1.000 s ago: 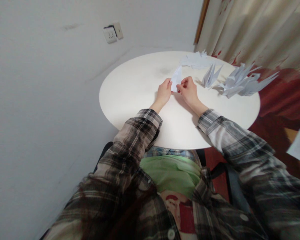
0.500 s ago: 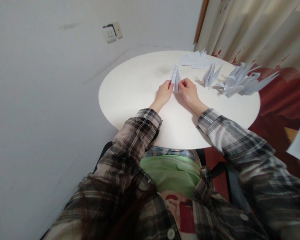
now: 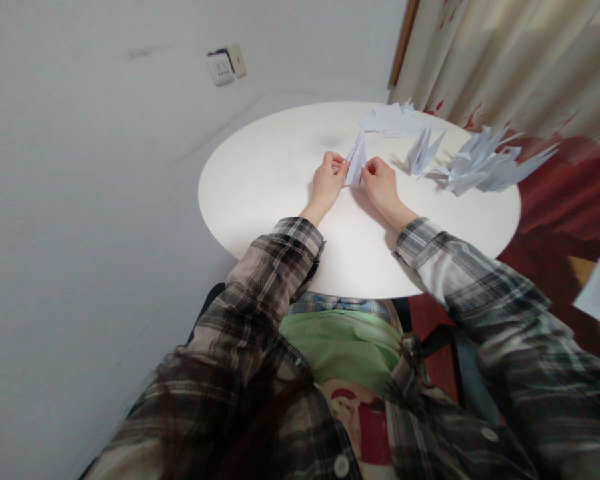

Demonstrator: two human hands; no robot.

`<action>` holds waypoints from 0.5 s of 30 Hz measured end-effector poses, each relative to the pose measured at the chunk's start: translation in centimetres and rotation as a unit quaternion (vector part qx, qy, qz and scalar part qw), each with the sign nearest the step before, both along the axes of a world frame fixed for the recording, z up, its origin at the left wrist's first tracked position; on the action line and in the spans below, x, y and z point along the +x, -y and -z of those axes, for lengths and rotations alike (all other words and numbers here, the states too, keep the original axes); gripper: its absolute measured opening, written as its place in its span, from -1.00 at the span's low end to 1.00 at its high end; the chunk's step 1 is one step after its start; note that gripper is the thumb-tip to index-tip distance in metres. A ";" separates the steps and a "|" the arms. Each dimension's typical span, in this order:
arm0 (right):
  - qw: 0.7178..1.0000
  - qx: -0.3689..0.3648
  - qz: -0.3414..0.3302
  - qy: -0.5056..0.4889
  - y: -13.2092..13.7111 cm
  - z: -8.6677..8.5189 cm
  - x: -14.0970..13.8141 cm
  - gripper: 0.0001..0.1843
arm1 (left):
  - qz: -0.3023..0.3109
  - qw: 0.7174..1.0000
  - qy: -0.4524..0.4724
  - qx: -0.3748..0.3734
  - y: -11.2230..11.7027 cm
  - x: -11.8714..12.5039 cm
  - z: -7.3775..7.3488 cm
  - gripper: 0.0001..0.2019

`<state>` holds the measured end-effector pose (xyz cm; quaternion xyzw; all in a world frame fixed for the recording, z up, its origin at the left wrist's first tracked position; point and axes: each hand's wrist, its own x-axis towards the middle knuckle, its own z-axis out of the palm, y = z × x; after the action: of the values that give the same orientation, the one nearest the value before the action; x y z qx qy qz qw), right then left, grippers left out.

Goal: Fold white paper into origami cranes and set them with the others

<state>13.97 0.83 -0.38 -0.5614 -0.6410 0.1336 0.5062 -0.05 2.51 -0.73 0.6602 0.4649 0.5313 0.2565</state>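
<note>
A narrow, pointed piece of folded white paper (image 3: 356, 160) is held between my two hands above the round white table (image 3: 260, 173), its tip pointing away from me. My left hand (image 3: 329, 178) pinches its left edge near the lower half, thumb toward me. My right hand (image 3: 380, 183) is closed on its lower right edge between thumb and bent forefinger. The paper leans slightly to the right. Where the fingers press, its layers are partly hidden.
Several folded paper cranes (image 3: 480, 163) stand at the table's right side. Closer to my hands is another folded paper piece (image 3: 420, 152). A stack of white paper sheets (image 3: 390, 120) lies at the back. A wall with a socket (image 3: 220, 69) borders the left; a curtain (image 3: 530, 67) hangs right.
The folded paper has turned from nearly upright to leaning right. My left hand has shifted its hold, its fingers lifting a little, and my right hand has moved slightly right.
</note>
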 end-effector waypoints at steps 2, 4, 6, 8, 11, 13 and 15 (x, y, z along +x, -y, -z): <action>1.000 0.006 0.003 -0.008 0.0 0.1 0.0 -0.81 | 0.005 1.000 -0.002 0.007 0.1 0.0 -0.1 -0.89; 1.000 0.008 0.005 -0.015 0.0 0.2 0.0 -0.83 | 0.007 1.000 -0.006 0.014 0.2 0.0 -0.1 -0.88; 1.000 0.004 0.005 -0.015 -0.1 0.3 0.0 -0.84 | 0.008 1.000 -0.008 0.020 0.3 0.0 -0.2 -0.87; 1.000 -0.004 0.004 -0.009 -0.1 0.3 0.0 -0.85 | 0.012 1.000 -0.009 0.022 0.3 0.0 -0.2 -0.86; 1.000 -0.013 0.000 0.007 -0.2 0.4 0.0 -0.86 | 0.016 1.000 -0.017 0.020 0.3 0.0 -0.2 -0.88; 1.000 -0.010 -0.004 0.011 -0.2 0.5 0.0 -0.87 | 0.017 0.999 -0.028 0.018 0.4 0.0 -0.3 -0.93; 1.000 0.001 -0.006 0.004 -0.1 0.5 -0.1 -0.89 | 0.017 0.999 -0.043 0.012 0.6 0.0 -0.4 -0.94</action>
<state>13.90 0.96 -0.84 -0.5575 -0.6469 0.1339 0.5028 -0.01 1.96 -0.30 0.6934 0.4572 0.5038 0.2372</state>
